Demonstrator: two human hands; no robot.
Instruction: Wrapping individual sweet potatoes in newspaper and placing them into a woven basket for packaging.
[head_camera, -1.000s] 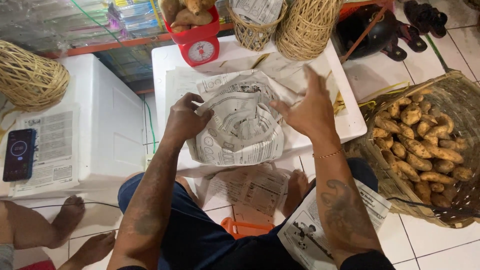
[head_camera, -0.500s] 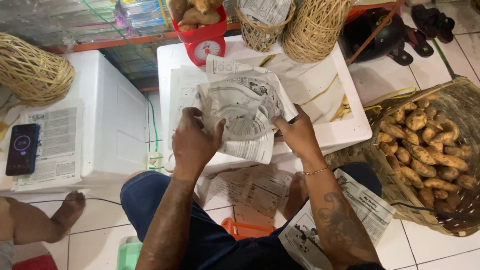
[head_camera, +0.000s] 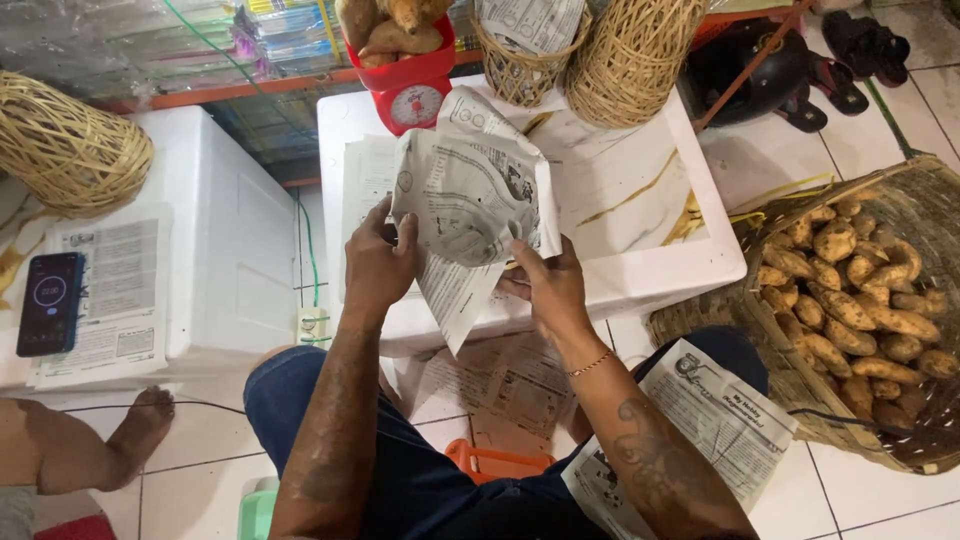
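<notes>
Both my hands hold a crumpled sheet of newspaper (head_camera: 470, 195), shaped into a loose pouch and lifted above the white foam box (head_camera: 640, 270) in front of me. My left hand (head_camera: 378, 262) grips its left edge. My right hand (head_camera: 545, 290) grips its lower right side from below. A flap of the paper hangs down between my hands. More newspaper sheets (head_camera: 362, 175) lie flat on the box under it.
A red kitchen scale (head_camera: 412, 92) loaded with sweet potatoes and two woven baskets (head_camera: 630, 55) stand at the box's far edge. A big wicker basket of sweet potatoes (head_camera: 850, 290) sits on my right. A phone (head_camera: 45, 303) lies on another white box, left. Another person's foot (head_camera: 140, 420) rests lower left.
The newspaper has been gathered up off the box and raised. My right hand went from open above the paper to gripping it from below, nearer to me.
</notes>
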